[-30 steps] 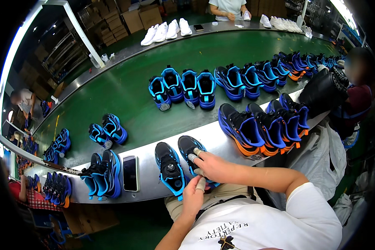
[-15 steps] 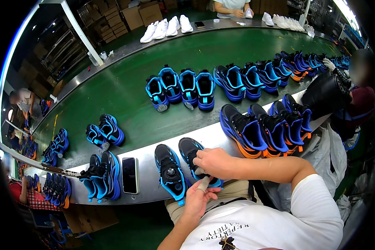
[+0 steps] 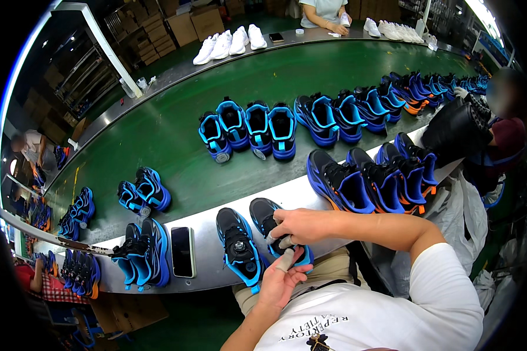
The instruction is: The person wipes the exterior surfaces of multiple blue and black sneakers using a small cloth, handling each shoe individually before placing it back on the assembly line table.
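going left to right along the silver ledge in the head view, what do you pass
upright pair of blue and black shoes → dark phone → black shoe with blue sole → second shoe under the right hand and left hand → row of blue, black and orange shoes

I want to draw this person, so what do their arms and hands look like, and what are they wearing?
Both forearms are bare. The right arm comes out of a short white sleeve of a white T-shirt with dark lettering on the chest. The left hand and right hand wear no gloves, but some fingertips have pale grey wraps on them. No watch or rings show.
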